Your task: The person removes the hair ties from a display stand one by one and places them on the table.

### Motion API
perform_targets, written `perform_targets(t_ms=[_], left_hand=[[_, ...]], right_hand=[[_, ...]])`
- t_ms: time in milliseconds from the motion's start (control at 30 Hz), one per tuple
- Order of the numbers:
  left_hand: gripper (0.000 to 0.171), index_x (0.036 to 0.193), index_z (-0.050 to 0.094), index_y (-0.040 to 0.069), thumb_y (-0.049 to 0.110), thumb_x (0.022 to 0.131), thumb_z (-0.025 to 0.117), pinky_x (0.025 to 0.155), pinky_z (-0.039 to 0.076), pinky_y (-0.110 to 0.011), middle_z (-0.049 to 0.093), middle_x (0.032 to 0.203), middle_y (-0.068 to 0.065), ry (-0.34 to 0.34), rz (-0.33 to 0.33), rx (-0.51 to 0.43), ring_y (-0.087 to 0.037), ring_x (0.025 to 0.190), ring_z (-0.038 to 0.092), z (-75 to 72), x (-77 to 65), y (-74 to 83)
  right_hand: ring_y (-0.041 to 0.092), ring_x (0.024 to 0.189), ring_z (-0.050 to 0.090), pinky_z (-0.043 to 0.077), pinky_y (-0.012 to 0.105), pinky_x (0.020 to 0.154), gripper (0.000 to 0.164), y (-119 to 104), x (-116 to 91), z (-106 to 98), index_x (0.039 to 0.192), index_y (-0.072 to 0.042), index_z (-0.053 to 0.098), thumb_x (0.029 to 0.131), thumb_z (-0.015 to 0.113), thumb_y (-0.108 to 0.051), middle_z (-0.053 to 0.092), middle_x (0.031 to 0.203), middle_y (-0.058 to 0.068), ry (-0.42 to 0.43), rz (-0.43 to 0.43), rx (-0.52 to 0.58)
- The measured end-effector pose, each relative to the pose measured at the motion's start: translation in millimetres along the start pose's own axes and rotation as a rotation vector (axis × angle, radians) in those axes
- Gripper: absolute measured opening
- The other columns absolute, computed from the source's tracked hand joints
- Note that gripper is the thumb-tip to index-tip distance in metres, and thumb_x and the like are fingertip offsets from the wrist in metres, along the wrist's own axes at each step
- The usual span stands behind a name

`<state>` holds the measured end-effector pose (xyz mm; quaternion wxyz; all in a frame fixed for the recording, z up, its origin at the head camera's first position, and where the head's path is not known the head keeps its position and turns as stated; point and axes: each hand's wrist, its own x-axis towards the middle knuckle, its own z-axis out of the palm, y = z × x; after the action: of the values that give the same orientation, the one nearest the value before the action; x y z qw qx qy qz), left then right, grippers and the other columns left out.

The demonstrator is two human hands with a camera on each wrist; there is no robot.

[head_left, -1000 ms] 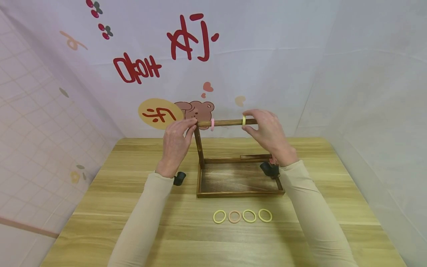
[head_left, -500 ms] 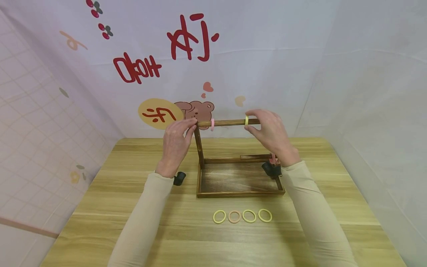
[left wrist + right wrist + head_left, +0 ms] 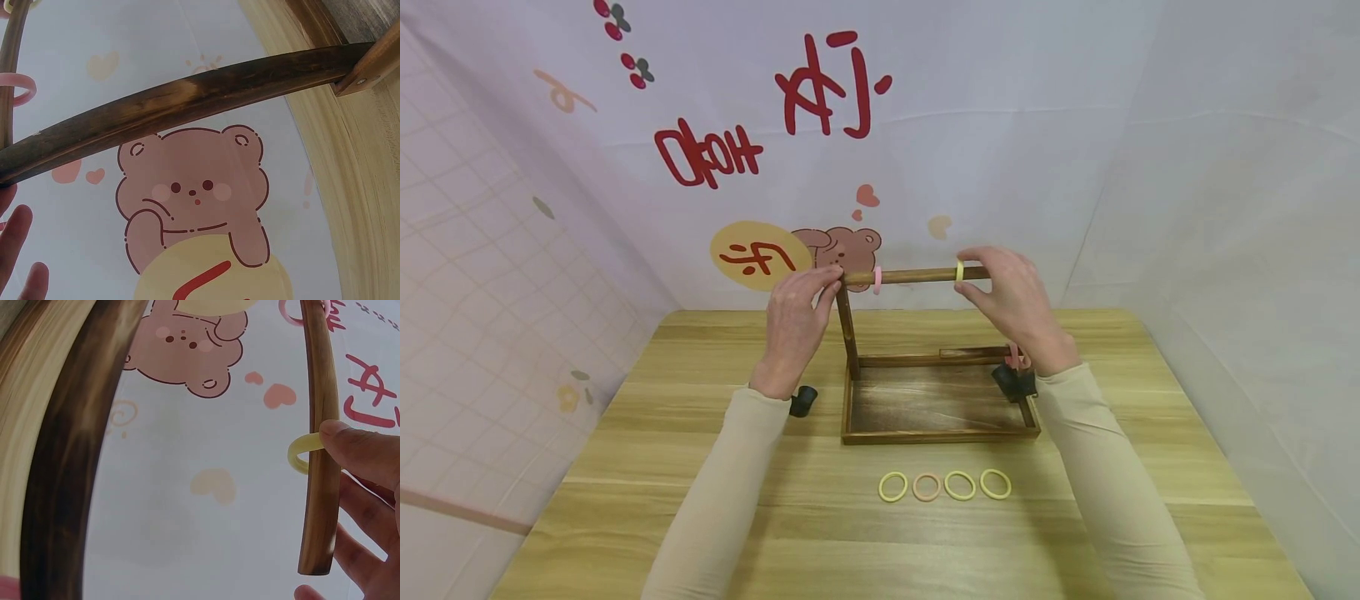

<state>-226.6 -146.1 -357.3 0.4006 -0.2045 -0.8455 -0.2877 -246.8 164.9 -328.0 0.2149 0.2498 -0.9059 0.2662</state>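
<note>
A wooden rack [image 3: 940, 435] stands on the table, with an upright [image 3: 847, 325] at its left and a bar running right from the top. My left hand [image 3: 797, 321] pinches the corner where upright and bar meet; in the left wrist view its fingers show only at the lower left edge. Near the bar's free right end, my right hand [image 3: 1011, 292] holds a yellow ring [image 3: 959, 271] between thumb and fingers. That ring encircles the bar [image 3: 322, 506]. Farther left on the bar hangs a pink ring [image 3: 877, 281], untouched.
Several rings, yellow [image 3: 893, 487] and one peach [image 3: 927, 487], lie in a row before the rack. A lower wooden bar [image 3: 973, 353] carries pink [image 3: 1015, 358] at its right end. Black objects [image 3: 803, 402] show by both wrists. A printed cloth [image 3: 1000, 150] hangs behind.
My right hand has slid the yellow ring a little to the right along the bar, nearer its free end. The left hand and pink ring have stayed in place.
</note>
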Motion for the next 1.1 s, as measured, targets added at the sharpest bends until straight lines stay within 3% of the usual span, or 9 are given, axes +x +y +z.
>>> perform_targets(t_ms=[1100], left_hand=[[0.02, 0.115, 0.078, 0.002, 0.007, 0.096, 0.074, 0.096, 0.054, -0.048, 0.076, 0.117, -0.011, 0.008, 0.015, 0.003, -0.031, 0.108, 0.072, 0.3, 0.1, -0.8]], right_hand=[[0.04, 0.129, 0.056, 0.038, 0.06, 0.112, 0.044, 11.1, -5.6, -6.6, 0.134, -0.002, 0.064, 0.094, 0.078, -0.012, 0.066, 0.135, 0.018, -0.004, 0.036, 0.02]])
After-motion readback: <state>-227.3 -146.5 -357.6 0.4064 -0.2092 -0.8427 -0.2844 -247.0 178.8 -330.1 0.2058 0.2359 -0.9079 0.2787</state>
